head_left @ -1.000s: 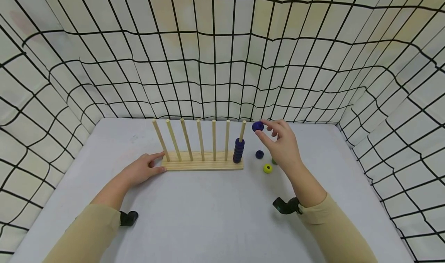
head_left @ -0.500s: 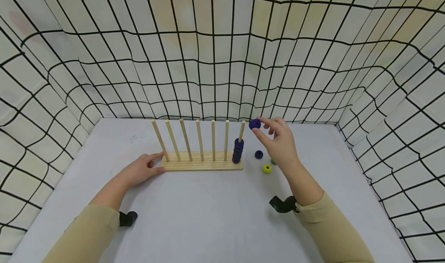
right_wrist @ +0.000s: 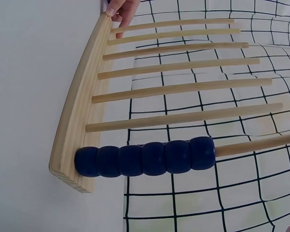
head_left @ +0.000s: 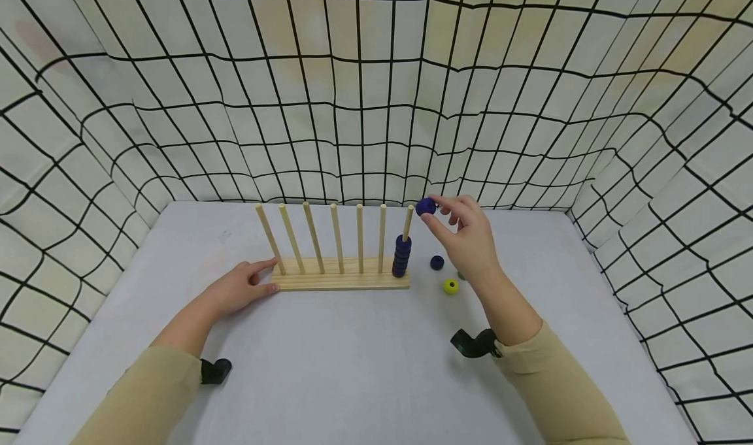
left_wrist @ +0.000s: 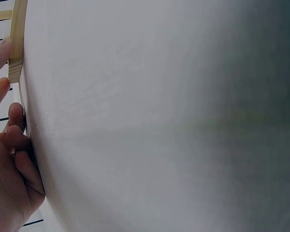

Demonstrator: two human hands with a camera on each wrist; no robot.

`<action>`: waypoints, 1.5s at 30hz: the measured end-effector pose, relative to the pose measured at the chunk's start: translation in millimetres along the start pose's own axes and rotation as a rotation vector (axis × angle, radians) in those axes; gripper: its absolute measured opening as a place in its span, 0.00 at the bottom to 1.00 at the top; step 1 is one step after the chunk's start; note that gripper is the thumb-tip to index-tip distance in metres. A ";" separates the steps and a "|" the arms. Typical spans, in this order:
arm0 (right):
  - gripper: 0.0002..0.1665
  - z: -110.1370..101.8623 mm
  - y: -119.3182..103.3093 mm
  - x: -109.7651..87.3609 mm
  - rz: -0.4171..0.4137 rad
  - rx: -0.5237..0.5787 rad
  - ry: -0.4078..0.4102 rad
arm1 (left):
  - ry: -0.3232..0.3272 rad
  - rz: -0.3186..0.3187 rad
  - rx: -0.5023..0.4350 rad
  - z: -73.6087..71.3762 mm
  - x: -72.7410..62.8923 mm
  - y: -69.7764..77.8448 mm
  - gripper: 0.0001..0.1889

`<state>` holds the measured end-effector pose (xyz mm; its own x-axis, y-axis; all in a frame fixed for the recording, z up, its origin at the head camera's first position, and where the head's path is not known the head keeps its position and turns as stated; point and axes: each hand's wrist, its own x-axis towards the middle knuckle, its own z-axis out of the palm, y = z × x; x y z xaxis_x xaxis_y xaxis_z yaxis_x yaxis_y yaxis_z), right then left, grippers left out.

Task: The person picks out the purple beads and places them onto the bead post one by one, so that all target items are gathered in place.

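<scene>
A wooden peg rack (head_left: 341, 281) with several upright pegs stands on the white table. Its rightmost peg carries a stack of dark blue beads (right_wrist: 145, 157), with the peg's bare top sticking out above. My left hand (head_left: 241, 288) grips the rack's left end between thumb and index finger, the other fingers curled beneath in the left wrist view. Between the thumb and fingertips of my right hand (head_left: 467, 239) is a blue bead (head_left: 426, 207), held just right of the rightmost peg's tip. Only a sliver of right fingertip shows in the right wrist view.
Right of the rack lie a blue bead (head_left: 436, 263), a yellow bead (head_left: 451, 287) and a green bead (head_left: 461, 276) partly hidden behind the right wrist. Black netting (head_left: 376, 125) over white cloth rises behind the table and at both sides.
My right hand has moved slightly left with the blue bead, bringing it closer to the rightmost peg's tip. The left hand keeps its hold on the rack.
</scene>
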<state>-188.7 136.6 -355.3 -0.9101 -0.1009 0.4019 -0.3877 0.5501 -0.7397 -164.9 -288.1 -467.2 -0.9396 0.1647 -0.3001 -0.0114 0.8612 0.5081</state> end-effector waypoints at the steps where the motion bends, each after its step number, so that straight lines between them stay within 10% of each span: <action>1: 0.24 0.2 -0.5 0.6 -0.001 0.001 -0.002 | 0.000 0.001 0.000 -0.3 0.2 -0.3 0.40; 45: 0.24 9.8 -13.1 9.9 0.005 0.043 -0.077 | 0.003 0.001 -0.020 0.6 1.3 -1.0 0.40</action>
<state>-194.1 120.3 -346.9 -0.9198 -0.1630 0.3569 -0.3879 0.5146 -0.7647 -165.9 -288.5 -468.6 -0.9407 0.1643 -0.2968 -0.0170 0.8509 0.5250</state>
